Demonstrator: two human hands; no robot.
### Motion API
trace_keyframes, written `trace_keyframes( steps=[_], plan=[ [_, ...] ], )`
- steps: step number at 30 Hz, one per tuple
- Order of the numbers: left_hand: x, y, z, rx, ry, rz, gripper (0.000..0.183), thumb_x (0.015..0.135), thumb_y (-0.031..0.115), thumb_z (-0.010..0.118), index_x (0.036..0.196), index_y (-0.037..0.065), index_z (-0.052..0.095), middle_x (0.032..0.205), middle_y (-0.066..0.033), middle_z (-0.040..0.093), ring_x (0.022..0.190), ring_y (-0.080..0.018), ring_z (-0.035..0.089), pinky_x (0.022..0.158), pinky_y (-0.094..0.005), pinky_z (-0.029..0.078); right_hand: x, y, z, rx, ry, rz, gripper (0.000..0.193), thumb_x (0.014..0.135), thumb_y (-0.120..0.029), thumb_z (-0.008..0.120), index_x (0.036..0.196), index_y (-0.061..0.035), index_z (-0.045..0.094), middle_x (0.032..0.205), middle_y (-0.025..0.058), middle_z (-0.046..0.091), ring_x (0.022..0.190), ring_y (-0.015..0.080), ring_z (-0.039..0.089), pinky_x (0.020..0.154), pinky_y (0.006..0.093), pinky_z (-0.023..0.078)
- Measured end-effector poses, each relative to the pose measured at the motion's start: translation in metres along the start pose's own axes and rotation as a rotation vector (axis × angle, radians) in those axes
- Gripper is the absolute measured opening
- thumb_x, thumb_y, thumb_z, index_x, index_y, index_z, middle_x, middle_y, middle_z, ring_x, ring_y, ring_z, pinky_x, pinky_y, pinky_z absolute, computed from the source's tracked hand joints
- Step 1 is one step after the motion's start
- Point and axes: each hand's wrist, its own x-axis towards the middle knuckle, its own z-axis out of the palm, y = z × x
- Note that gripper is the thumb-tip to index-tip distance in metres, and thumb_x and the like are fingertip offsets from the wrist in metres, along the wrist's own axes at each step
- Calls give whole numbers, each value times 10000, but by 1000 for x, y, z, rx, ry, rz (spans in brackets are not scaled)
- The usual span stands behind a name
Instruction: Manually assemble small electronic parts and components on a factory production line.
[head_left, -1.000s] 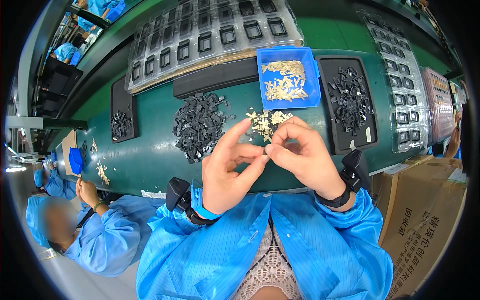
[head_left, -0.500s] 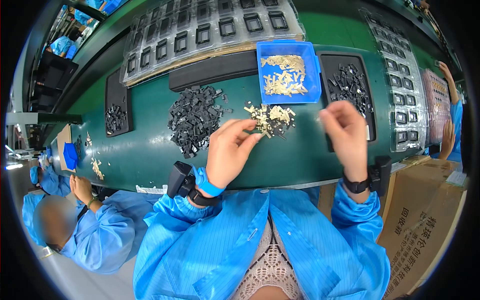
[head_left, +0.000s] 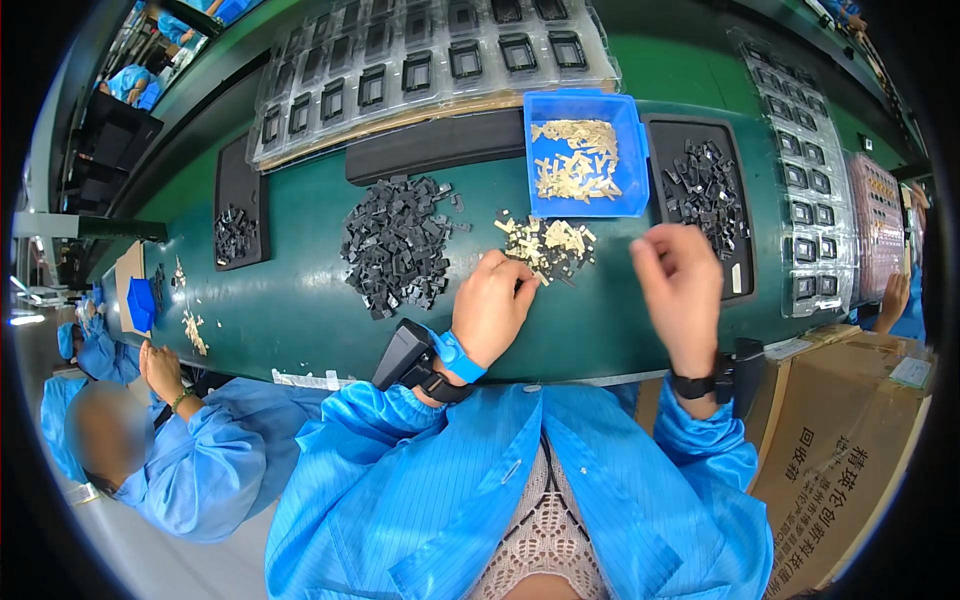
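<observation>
My left hand (head_left: 490, 310) is at the near edge of a small mixed pile of cream and black pieces (head_left: 550, 245). Its thumb and fingers are drawn together, and anything between them is too small to make out. Right of that pile, my right hand (head_left: 682, 290) hovers above the green tabletop beside a black tray (head_left: 742, 270). Its fingers are curled inward, hiding whatever they may hold. Beyond the mixed pile stands a blue bin (head_left: 590, 208) with many flat cream pieces (head_left: 578, 175). A large heap of small black pieces (head_left: 395, 245) lies to the left.
Clear plastic trays with black frames (head_left: 415, 75) are stacked at the back. A long black block (head_left: 440, 142) lies before them. Another black tray (head_left: 240, 180) sits at left. More frame trays (head_left: 805, 215) and a carton (head_left: 840, 450) are at right. A co-worker (head_left: 190, 470) sits at left.
My left hand has shifted right and nearer to me, its fingertips closing together at the pile. My right hand has lowered slightly toward me. The view has shifted a little.
</observation>
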Motion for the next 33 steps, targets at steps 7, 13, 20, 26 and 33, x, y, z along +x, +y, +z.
trace_keyframes(
  steps=[7, 13, 20, 26, 33],
  plan=[
    [1, 20, -22, -486, -84, -157, 118, 792, 94, 681, 766, -3, 619, 756, -67, 538, 584, -139, 564, 524, -263, 457, -20, -12, 36, 310, -368, 8, 125, 811, -128, 631, 858, -13, 618, 803, 102, 580, 612, 203, 572, 550, 326, 454],
    [3, 46, -59, -845, -267, -366, 124, 873, 111, 622, 904, -7, 601, 777, -3, 548, 581, -45, 535, 499, -194, 424, -17, -21, 26, 578, -565, 93, 161, 904, -150, 567, 825, -12, 541, 813, 8, 459, 612, 49, 507, 502, 192, 416],
    [1, 52, -73, -984, -420, -346, 144, 919, 133, 564, 952, -3, 597, 718, -5, 574, 591, -52, 546, 511, -191, 445, -17, -44, 9, 569, -467, -21, 91, 824, -88, 632, 839, -15, 580, 782, 59, 521, 567, 116, 518, 507, 259, 409],
    [0, 54, -74, -952, -347, -239, 151, 928, 94, 527, 977, -37, 581, 806, -35, 564, 662, -83, 606, 574, -212, 504, -20, -54, 12, 350, -195, -263, 101, 769, -40, 665, 850, -31, 605, 808, 74, 526, 606, 180, 567, 529, 305, 471],
    [-8, 67, -81, -828, -264, -215, 128, 921, 52, 511, 938, -58, 574, 830, -59, 553, 658, -109, 629, 572, -231, 521, -27, -63, 9, 152, -87, -471, 136, 727, -39, 685, 844, -27, 617, 785, 77, 527, 643, 227, 583, 535, 328, 481]
  ],
)
